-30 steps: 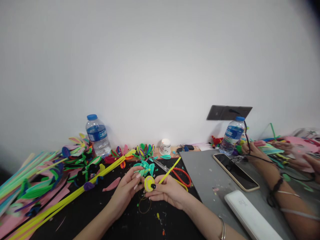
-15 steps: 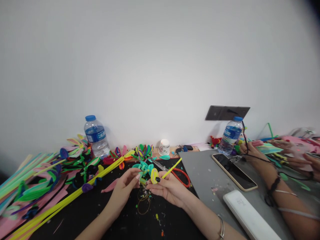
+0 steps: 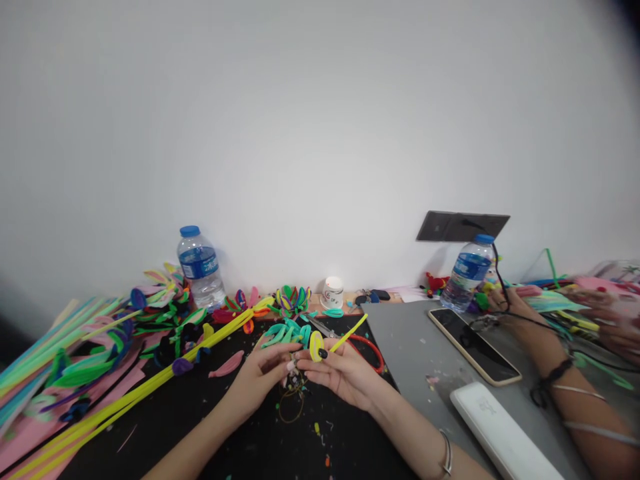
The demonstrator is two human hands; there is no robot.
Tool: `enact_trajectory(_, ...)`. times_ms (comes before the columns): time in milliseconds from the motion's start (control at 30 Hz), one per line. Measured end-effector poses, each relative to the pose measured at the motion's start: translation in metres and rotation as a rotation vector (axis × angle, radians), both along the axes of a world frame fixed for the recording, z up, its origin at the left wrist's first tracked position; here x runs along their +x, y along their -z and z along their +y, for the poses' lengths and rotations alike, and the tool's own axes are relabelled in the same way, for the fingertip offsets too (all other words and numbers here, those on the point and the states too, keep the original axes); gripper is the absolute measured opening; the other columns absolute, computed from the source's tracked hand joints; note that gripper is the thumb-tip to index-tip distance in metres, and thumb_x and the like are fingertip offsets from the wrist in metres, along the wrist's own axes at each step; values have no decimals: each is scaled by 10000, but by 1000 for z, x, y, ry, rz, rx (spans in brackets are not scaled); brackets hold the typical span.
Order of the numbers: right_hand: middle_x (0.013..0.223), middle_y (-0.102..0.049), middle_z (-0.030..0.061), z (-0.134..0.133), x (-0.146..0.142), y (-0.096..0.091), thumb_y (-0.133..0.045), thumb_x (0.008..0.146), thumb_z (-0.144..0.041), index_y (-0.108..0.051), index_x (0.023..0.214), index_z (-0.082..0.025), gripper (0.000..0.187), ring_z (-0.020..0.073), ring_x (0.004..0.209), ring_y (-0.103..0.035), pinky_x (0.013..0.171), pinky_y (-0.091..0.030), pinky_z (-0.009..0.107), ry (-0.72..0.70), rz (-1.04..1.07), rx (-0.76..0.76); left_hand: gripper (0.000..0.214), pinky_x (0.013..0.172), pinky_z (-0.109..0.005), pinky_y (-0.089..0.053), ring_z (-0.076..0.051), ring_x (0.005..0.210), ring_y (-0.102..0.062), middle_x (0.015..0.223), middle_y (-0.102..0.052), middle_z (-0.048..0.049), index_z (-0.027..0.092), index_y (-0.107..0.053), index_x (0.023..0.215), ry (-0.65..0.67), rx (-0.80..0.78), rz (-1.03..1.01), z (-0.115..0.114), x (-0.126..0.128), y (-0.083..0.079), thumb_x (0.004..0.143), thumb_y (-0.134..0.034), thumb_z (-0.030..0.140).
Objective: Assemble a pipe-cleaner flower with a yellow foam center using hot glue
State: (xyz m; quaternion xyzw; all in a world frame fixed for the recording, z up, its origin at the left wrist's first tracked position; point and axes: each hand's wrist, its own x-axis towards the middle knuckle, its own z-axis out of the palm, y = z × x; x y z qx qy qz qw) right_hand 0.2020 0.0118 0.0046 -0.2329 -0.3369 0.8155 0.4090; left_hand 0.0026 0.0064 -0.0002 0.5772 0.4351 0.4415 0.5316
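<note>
My right hand (image 3: 345,377) is pinched shut on a yellow coil (image 3: 315,345), thumb with its dark nail pressed on the face; the coil's loose yellow stem (image 3: 349,333) sticks up and away to the right. My left hand (image 3: 260,377) has its fingertips closed against the coil's lower edge, touching my right fingers. A second ago the coil faced me as a flat round disc; now it is turned nearly edge-on and sits a little higher and further right, and both hands have moved closer together. Under them, on the black counter (image 3: 200,427), lies a thin wire loop (image 3: 290,407) among small scraps.

Just beyond my hands are teal curled strips (image 3: 285,331) and red-handled scissors (image 3: 367,347). To the left, long yellow sticks (image 3: 150,387) run across the counter beside a heap of coloured petals (image 3: 100,347). On the right, a white box (image 3: 505,437) and a phone (image 3: 474,337) lie on a grey mat (image 3: 410,347), where another person's arm (image 3: 560,380) rests. Farther back stand a water bottle (image 3: 201,268), a paper cup (image 3: 333,292), and a second bottle (image 3: 467,272) by the wall.
</note>
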Motion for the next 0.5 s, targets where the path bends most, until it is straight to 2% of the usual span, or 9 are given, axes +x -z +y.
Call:
enact_trajectory(67,973,-725,134,0,0,1,-829,677,-289,-654,968,-89,394,204,891,-712,749,-530,256,-32,-2,2,314,597,-303,-479,-181,641,-591,907,-740,-87,186,-746,969,23,1,15,0,0,0,711,-687,354)
enact_trajectory(167,935,-723,118,0,-1,4,-824,683,-296,-645,955,-93,383,199,797,-723,663,-528,246,-67,14,8,249,582,-298,-467,-180,616,-578,853,-745,-70,205,-766,918,41,42,74,0,-1,0,721,-681,332)
enact_trajectory(367,930,-710,74,-4,-4,2,-815,688,-312,-633,944,-129,364,219,835,-720,649,-528,255,-75,14,17,109,676,-332,-469,-231,685,-608,699,-725,-56,253,-792,748,-99,245,166,0,-2,-4,722,-695,297)
enact_trajectory(500,1012,-703,102,-5,-6,1,-813,686,-321,-616,926,-130,365,223,863,-717,633,-530,243,-53,23,19,151,549,-293,-440,-182,521,-548,593,-664,-38,205,-755,649,-156,99,80,2,-1,-6,685,-724,348)
